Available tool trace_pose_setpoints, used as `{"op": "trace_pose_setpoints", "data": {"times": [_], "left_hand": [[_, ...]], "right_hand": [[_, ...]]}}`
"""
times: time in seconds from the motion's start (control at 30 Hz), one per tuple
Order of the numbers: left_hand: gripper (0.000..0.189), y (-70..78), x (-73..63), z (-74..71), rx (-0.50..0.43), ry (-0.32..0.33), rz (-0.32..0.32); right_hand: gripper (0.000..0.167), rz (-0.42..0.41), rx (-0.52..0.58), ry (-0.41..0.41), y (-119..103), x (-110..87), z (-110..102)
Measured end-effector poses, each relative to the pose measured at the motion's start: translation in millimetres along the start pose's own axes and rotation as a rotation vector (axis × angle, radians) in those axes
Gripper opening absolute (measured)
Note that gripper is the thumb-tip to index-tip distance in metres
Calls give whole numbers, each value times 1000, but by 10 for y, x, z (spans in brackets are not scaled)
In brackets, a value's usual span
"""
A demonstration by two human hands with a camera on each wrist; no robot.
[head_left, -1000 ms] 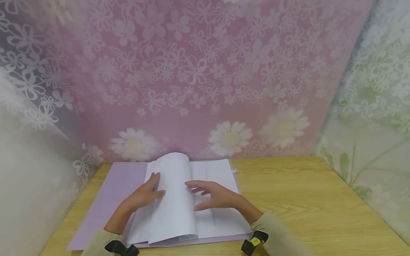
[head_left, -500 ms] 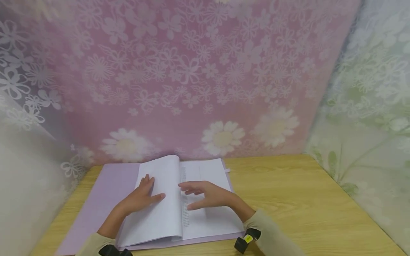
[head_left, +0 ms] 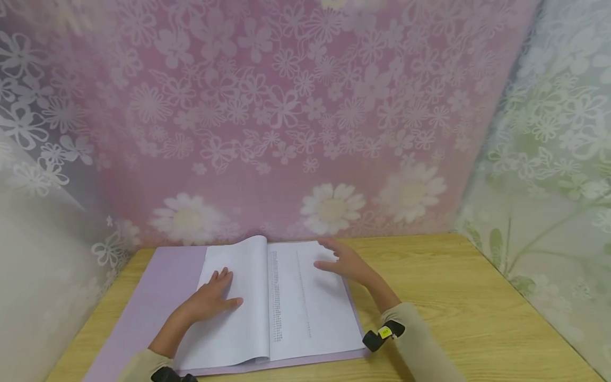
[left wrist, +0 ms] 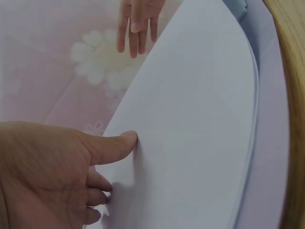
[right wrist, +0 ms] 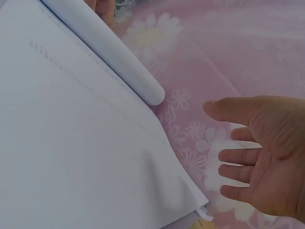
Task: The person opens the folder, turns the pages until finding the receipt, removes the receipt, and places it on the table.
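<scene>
A lilac folder lies spread on the table, bearing a stack of white paper sheets. Turned pages lie over to the left and bulge up along the middle. My left hand rests on these turned pages, fingers spread, thumb toward the middle; the left wrist view shows its thumb on the paper. Over the upper right corner of the right-hand page hovers my right hand, fingers loosely extended and holding nothing. Columns of small print run down that page. In the right wrist view the right hand is apart from the paper.
The wooden table extends to the right of the folder. Behind it stands a pink flowered wall covering, with a pale green flowered panel on the right. A small white tab sticks out at the page corner.
The left hand has pressed the turned pages flatter to the left, uncovering the printed page. My right hand has moved from the middle to the upper right of the page.
</scene>
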State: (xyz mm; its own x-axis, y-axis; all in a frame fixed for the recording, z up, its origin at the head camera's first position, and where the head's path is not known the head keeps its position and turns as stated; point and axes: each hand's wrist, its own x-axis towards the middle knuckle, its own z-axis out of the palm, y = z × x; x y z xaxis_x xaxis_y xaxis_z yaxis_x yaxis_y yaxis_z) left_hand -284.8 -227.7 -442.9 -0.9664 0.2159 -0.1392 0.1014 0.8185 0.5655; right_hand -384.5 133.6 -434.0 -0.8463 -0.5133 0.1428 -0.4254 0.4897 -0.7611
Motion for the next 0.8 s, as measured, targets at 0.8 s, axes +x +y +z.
{"op": "trace_pose_setpoints", "data": {"times": [0.8], "left_hand": [[92, -31, 2, 12, 16, -31, -22]], "right_hand": [[81, 207, -39, 2, 396, 75, 41]]}}
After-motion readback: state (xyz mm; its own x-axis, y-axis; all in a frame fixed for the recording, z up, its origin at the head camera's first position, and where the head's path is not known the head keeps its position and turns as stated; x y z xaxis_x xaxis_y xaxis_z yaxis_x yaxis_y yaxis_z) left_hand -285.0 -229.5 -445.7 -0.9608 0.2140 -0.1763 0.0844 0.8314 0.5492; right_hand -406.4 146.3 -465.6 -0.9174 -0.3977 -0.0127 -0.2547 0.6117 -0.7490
